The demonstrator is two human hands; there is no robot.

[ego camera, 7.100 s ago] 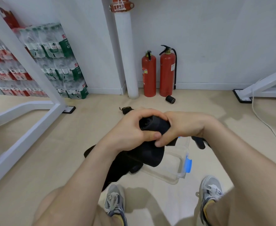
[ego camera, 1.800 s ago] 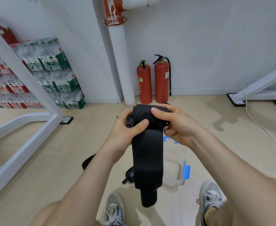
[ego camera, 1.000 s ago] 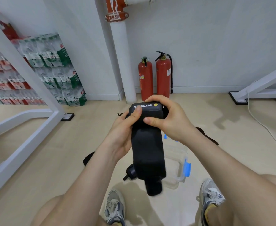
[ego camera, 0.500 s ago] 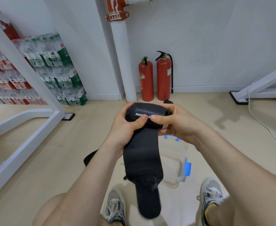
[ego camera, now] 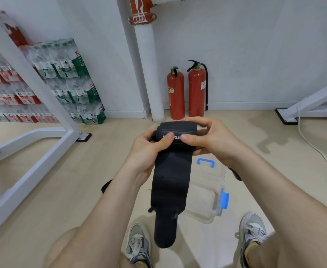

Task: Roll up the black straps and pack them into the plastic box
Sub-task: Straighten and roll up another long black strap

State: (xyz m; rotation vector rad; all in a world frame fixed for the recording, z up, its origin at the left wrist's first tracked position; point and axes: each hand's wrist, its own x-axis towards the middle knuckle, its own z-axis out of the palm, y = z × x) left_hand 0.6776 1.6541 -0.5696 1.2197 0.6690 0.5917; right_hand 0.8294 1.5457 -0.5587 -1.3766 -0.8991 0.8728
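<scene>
While a second ago the label patch (ego camera: 185,134) faced up in full, both thumbs now cover part of its white lettering as a person winds a black strap (ego camera: 170,180) above the floor (ego camera: 62,171). The left hand (ego camera: 149,149) and right hand (ego camera: 213,140) curl their fingers round the rolled top end, thumbs pressing on its front. The loose tail beneath appears a little shorter than half a second ago. That suggests the rolling is advancing turn by turn, with much of the length yet to be wound and this strap not yet packed. The strap is wide, matte and soft-looking, narrowing to a rounded tip that dangles between the shoes (ego camera: 138,246). It is held in the air in front of the clear plastic box (ego camera: 207,192) with blue clips, which sits on the floor below.
</scene>
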